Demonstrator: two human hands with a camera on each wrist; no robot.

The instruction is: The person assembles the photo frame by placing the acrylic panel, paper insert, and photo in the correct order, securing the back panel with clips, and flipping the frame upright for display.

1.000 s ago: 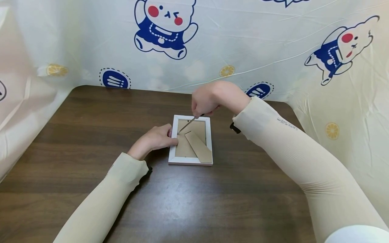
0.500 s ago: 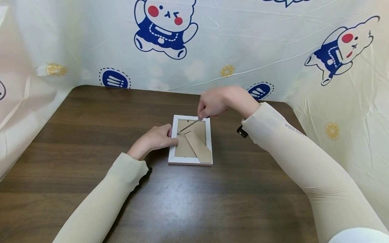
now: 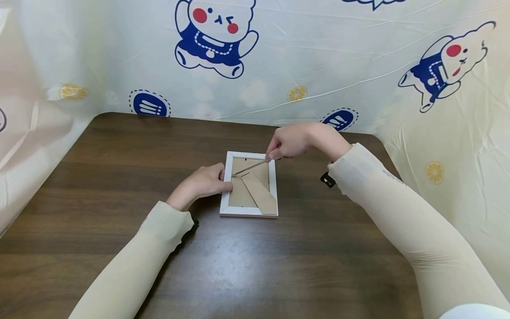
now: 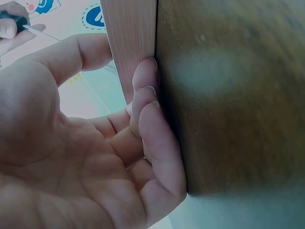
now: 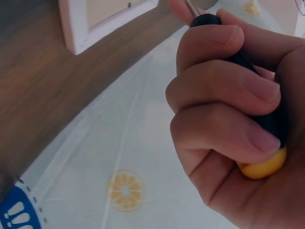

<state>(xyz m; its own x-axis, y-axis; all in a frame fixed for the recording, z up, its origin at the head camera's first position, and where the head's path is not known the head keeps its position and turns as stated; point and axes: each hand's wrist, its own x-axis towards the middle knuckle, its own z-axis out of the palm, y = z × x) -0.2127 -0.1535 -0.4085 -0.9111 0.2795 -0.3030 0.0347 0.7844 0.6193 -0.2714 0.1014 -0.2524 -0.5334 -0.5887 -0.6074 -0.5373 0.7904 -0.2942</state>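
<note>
Here, picture frame (image 3: 236, 212): lies flat, back side up, on the brown table (image 3: 318, 248), near the middle of the head view; its border is white.
Backing board (image 3: 239, 197): tan, set inside the border, with a small dark mark near its top edge.
Stand (image 3: 260, 193): a tan flap lying slantwise on the board, its wider end over the lower right corner of the border.
Left hand (image 3: 205, 180): grips the left side of the frame; the thumb (image 3: 228, 186) lies over the border, and in the left wrist view curled fingers (image 4: 159, 129) press against the outer edge, close to the table.
Right hand (image 3: 291, 141): wrapped snugly round the screwdriver (image 3: 251, 168), fingers curled about its dark handle (image 5: 278, 119); the fingertips are over the frame's upper right corner, whether touching it I cannot tell.
Screwdriver: has a yellow butt end (image 5: 263, 164) and a thin metal shaft slanting across the board; the tip is at the border's inner left edge, just beyond the thumb, its exact contact too small to make out.
Sleeves: cream, a left sleeve (image 3: 135, 261) and a right sleeve (image 3: 398, 217).
Curtain (image 3: 318, 48): pale, behind the table, printed with cartoon animals and orange slices.
</note>
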